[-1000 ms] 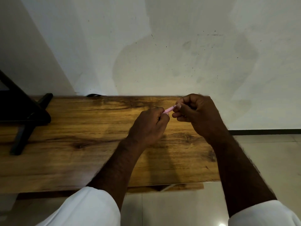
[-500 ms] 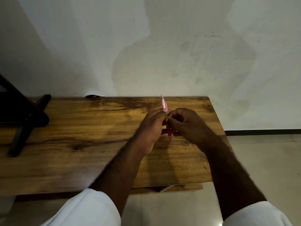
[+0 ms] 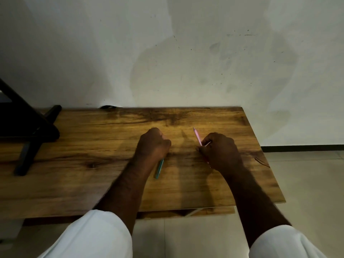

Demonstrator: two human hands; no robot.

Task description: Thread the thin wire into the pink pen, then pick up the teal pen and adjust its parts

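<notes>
My right hand [image 3: 220, 151] grips a thin pink pen [image 3: 197, 136] over the right part of the wooden table [image 3: 83, 146]; the pen's tip sticks up and away from my fingers. My left hand [image 3: 153, 144] is curled into a fist near the table's middle, and a teal pen [image 3: 159, 169] pokes out from under it towards me, its lower end on the wood. The two hands are a hand's width apart. Both forearms come out of white sleeves.
A black stand [image 3: 28, 133] with slanted legs sits on the table's left end. A pale stained wall [image 3: 186, 53] rises right behind the table. The table's right edge [image 3: 260, 149] borders a tiled floor [image 3: 307, 183]. A small dark object [image 3: 107, 107] lies at the back edge.
My hands, together on the pink pen before, have parted. The right one keeps the pink pen and moved right; the left one moved left and now holds a teal pen.
</notes>
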